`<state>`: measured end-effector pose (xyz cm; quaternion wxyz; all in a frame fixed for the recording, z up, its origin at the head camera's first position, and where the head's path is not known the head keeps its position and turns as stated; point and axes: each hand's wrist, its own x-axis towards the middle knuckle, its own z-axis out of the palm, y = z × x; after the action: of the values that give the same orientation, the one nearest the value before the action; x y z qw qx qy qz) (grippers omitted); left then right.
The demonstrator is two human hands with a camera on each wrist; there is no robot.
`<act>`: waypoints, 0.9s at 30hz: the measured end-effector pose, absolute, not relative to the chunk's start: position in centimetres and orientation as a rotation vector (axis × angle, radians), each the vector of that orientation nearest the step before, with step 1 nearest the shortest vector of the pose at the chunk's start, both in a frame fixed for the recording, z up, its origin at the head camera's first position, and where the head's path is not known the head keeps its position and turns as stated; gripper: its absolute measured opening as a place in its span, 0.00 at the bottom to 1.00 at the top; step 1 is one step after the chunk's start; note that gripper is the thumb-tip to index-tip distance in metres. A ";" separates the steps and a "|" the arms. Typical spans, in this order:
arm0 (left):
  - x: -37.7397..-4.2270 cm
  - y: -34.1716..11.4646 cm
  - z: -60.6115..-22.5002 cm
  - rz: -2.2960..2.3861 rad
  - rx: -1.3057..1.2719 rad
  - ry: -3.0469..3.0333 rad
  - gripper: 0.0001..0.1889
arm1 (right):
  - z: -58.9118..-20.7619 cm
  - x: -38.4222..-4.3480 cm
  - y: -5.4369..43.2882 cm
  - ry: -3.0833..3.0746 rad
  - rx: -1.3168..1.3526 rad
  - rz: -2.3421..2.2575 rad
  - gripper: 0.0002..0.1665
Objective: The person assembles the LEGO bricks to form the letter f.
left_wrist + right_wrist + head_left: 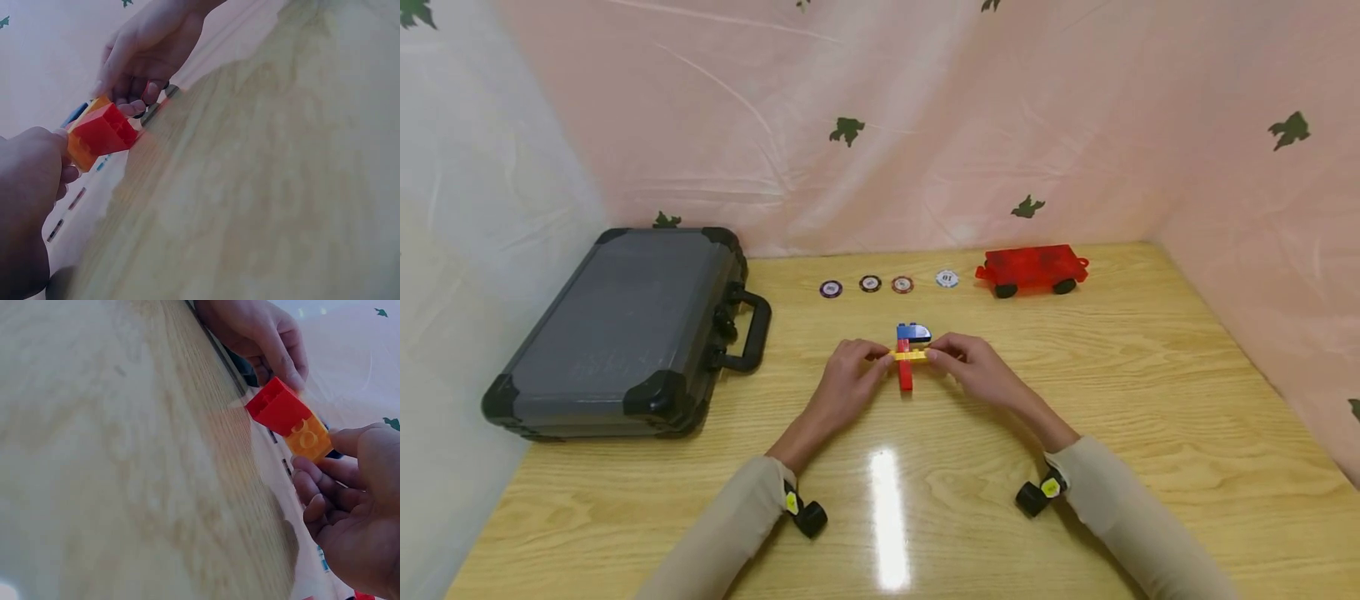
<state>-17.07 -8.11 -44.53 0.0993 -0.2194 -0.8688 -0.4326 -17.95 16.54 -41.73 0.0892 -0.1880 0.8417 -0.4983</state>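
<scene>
A small toy brick build sits between both hands near the middle of the table in the head view. Its long red part (906,381) points toward me, and a yellow brick (912,356) lies across it. At the far end is a blue brick (909,332) with a rounded side. My left hand (847,377) pinches the left end of the yellow brick, while my right hand (981,368) pinches its right end. The right wrist view shows the hollow underside of the red brick (276,407) beside the yellow brick (309,439).
A grey hard case (613,321) with a black handle (760,333) stands at the left. Several poker chips (870,283) lie in a row behind the hands. To their right is a red wheeled toy base (1036,267). A leaf-patterned cloth (925,167) hangs behind the table.
</scene>
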 end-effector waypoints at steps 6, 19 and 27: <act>-17.4 -8.0 -44.6 -1.309 -0.620 -2.582 0.10 | -41.8 -18.4 16.2 2.507 -0.549 -1.445 0.14; -17.7 -7.8 -44.7 -1.309 -0.616 -2.599 0.09 | -42.1 -18.6 16.1 2.516 -0.522 -1.439 0.12; -17.8 -8.2 -44.6 -1.328 -0.585 -2.626 0.12 | -41.7 -18.5 16.2 2.513 -0.494 -1.409 0.15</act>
<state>-17.75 -8.20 -44.60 0.0705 -0.1945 -0.8731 -0.4415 -18.51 16.18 -41.74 0.1091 -0.1679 0.8546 -0.4791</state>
